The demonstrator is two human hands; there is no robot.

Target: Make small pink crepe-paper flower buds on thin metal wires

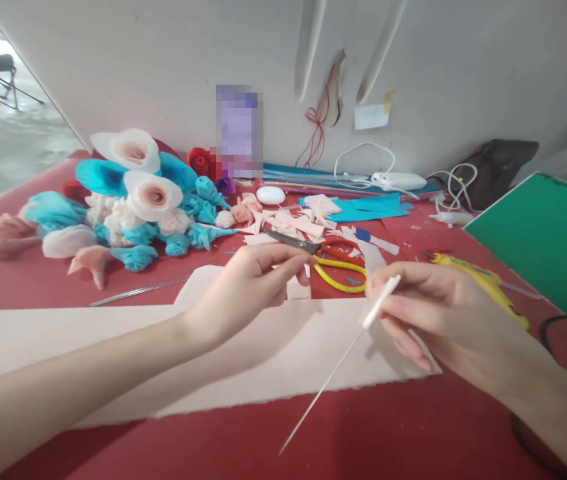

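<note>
My right hand (428, 313) pinches a thin wire stem (323, 387) by its top end, where a narrow white roll (381, 303) sits around it. The bare wire slants down to the left over the red table. My left hand (258, 280) is closed, thumb against forefinger; anything between the fingertips is too small to make out. Just behind it lie scissors (341, 263) with red and yellow handles, on the table. Beneath both hands stretches a long pale pink paper sheet (163, 373).
Blue, white and pink paper flowers (153, 197) are heaped at the left. Pale paper scraps (298, 220) and blue strips (373, 208) lie at the back. A yellow glue gun (483, 283) and a green board (548, 247) are on the right. Loose wires (138, 290) lie near the flowers.
</note>
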